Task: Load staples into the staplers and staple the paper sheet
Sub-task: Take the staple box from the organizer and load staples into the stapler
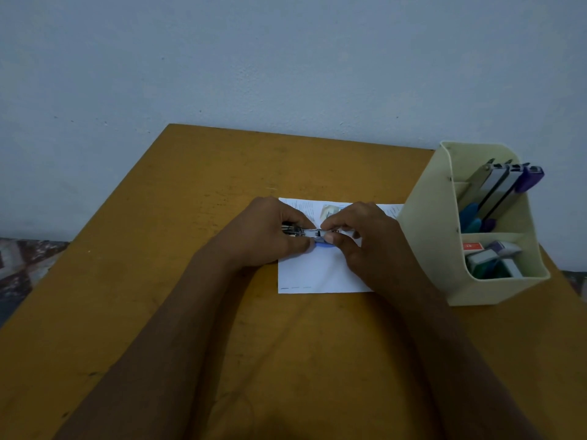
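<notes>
A small metal stapler with a blue underside (318, 235) is held above the white paper sheet (313, 274), which lies flat on the yellow table (165, 281). My left hand (270, 231) grips the stapler's left end with curled fingers. My right hand (365, 236) pinches its right part between thumb and fingertips. Both hands hide most of the stapler, so I cannot tell whether staples are in it.
A cream desk organiser (435, 249) stands at the right, touching the sheet's far right corner. It holds several open staplers (498, 188) upright in the back and staple boxes (492, 258) in the front compartment. A pale wall rises behind the table.
</notes>
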